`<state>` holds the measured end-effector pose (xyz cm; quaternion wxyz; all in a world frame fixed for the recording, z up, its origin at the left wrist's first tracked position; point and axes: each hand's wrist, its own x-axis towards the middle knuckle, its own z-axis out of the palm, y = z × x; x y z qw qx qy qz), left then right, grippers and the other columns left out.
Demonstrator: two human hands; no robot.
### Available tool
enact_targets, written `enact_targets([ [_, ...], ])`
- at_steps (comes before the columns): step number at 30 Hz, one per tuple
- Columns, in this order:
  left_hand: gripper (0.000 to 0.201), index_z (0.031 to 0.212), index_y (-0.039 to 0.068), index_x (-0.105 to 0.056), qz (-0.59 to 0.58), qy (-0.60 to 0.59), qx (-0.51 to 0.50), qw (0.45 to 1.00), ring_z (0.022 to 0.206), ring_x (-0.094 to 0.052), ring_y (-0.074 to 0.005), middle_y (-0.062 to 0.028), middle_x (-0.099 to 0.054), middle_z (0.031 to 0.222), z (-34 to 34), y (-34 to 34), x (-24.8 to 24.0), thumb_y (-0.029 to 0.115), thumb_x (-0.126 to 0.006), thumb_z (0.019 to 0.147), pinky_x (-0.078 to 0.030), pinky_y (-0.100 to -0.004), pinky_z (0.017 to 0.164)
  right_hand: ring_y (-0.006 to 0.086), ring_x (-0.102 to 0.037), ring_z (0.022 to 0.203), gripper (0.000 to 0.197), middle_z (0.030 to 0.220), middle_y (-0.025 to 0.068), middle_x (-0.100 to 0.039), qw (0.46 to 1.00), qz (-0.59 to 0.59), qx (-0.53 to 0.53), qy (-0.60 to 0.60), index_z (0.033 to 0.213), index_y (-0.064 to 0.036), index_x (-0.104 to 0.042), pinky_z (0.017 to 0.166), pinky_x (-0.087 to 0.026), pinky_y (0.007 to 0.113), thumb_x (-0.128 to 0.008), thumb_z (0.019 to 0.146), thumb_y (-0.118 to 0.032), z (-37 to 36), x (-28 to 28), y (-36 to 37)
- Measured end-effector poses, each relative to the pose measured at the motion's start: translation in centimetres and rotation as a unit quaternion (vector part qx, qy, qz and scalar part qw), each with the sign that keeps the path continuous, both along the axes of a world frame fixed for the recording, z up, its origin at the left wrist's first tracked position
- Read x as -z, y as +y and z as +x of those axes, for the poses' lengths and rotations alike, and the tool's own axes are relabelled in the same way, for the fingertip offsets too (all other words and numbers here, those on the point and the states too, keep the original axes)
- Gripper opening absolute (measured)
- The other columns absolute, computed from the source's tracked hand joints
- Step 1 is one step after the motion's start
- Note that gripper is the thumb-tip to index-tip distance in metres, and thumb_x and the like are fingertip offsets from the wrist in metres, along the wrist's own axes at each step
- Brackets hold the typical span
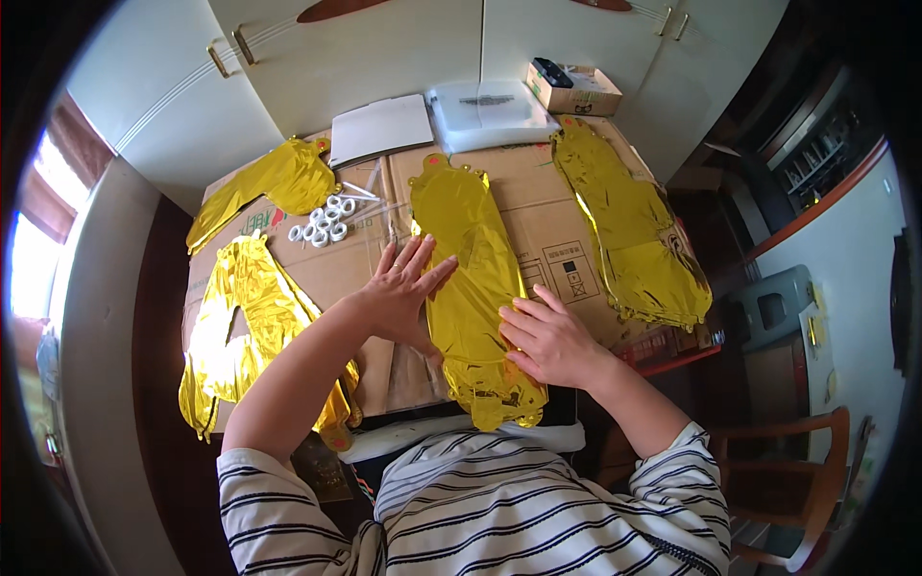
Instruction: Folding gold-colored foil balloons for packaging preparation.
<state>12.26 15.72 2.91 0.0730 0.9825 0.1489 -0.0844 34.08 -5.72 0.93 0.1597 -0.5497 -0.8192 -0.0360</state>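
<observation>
A flat gold foil balloon (471,250) lies lengthwise in front of me on the cardboard, its near end at the table edge. My left hand (405,288) rests along its left side, fingers spread with the fingertips on the foil. Across from it, my right hand (545,336) touches the balloon's right edge, its fingers extended and slightly apart. Neither hand grips anything. Wrinkles and shiny creases run over the lower part of the foil.
More gold foil balloons lie around: a crumpled one (240,326) at left, one (264,187) at far left, one (629,230) at right. White tape rolls (325,223) cluster beyond my left hand. Paper (382,130), clear plastic bags (490,113) and a small box (595,96) line the back.
</observation>
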Motion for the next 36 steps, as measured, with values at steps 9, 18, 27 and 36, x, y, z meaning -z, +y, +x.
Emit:
enact_targets([
  [9, 0.036, 0.109, 0.002, -0.072, -0.055, -0.356, 0.239, 0.902, 0.122, -0.058, -0.0367, -0.0192, -0.063, 0.125, 6.0, -1.1, 2.2, 0.017, -0.077, 0.076, -0.048, -0.0499, 0.105, 0.031, -0.058, 0.123, 0.039, 0.125, 0.0126, -0.066, 1.0, -0.005, 0.006, 0.0, 0.112, -0.0041, -0.069, 0.117, -0.033, 0.054, -0.076, 0.082, -0.029, 0.1, 0.5, 0.1],
  [18, 0.03, 0.113, 0.001, -0.069, -0.065, -0.346, 0.134, 0.926, 0.115, -0.061, -0.0361, -0.0155, -0.066, 0.121, 9.8, 1.0, 3.9, 0.015, -0.072, 0.086, -0.048, -0.0462, 0.101, 0.0325, -0.057, 0.124, 0.039, 0.127, 0.0134, -0.065, 1.0, -0.003, 0.008, 0.012, 0.113, -0.0034, -0.069, 0.114, -0.036, 0.053, -0.075, 0.084, -0.029, 0.0, 0.5, -0.3],
  [27, 0.033, 0.114, 0.005, -0.071, -0.045, -0.363, 0.096, 0.926, 0.117, -0.061, -0.0326, -0.0122, -0.068, 0.119, 11.5, 5.1, 4.8, 0.022, -0.07, 0.086, -0.046, -0.0439, 0.105, 0.033, -0.057, 0.125, 0.041, 0.13, 0.0142, -0.065, 0.999, -0.007, 0.015, 0.031, 0.115, -0.0028, -0.07, 0.113, -0.037, 0.053, -0.074, 0.083, -0.028, 0.1, 0.9, -0.3],
  [36, 0.041, 0.126, 0.011, -0.068, 0.037, -0.272, 0.014, 0.961, 0.134, -0.05, -0.0324, -0.0111, -0.062, 0.134, 14.1, 9.5, 4.7, 0.035, -0.064, 0.092, -0.035, -0.0469, 0.116, 0.0319, -0.057, 0.126, 0.04, 0.132, 0.0124, -0.065, 0.999, -0.012, 0.022, 0.031, 0.116, -0.0038, -0.07, 0.112, -0.039, 0.052, -0.074, 0.083, -0.027, 0.2, 0.8, -0.3],
])
